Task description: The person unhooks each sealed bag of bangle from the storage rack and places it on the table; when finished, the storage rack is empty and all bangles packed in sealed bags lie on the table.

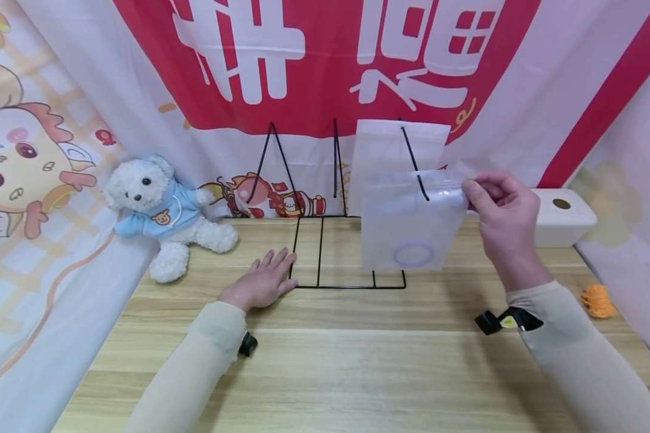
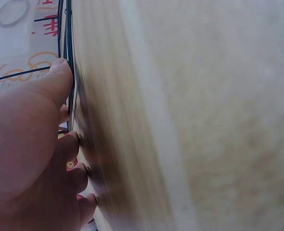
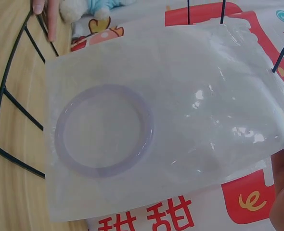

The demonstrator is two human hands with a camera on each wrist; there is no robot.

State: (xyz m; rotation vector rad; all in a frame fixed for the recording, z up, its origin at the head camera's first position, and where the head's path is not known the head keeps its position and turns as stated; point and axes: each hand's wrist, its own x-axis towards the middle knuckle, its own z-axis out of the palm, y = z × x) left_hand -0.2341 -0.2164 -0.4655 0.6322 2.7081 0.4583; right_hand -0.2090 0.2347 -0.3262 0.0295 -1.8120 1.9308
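From head height, one view looks forward and down across the wooden table (image 1: 346, 373) to the far fabric backdrop (image 1: 325, 114), taking in the left hand (image 1: 262, 282) and right hand (image 1: 506, 213). The left-wrist view, turned sideways, skims the table just beside the left hand. The right-wrist view faces the translucent bag (image 3: 195, 120) at close range, sharing bag, ring (image 3: 101, 172) and black rack (image 3: 5, 88) with the head view.

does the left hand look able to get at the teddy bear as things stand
Probably yes: the left hand holds nothing, resting on the table beside the wire rack, and no object stands between it and the teddy bear.
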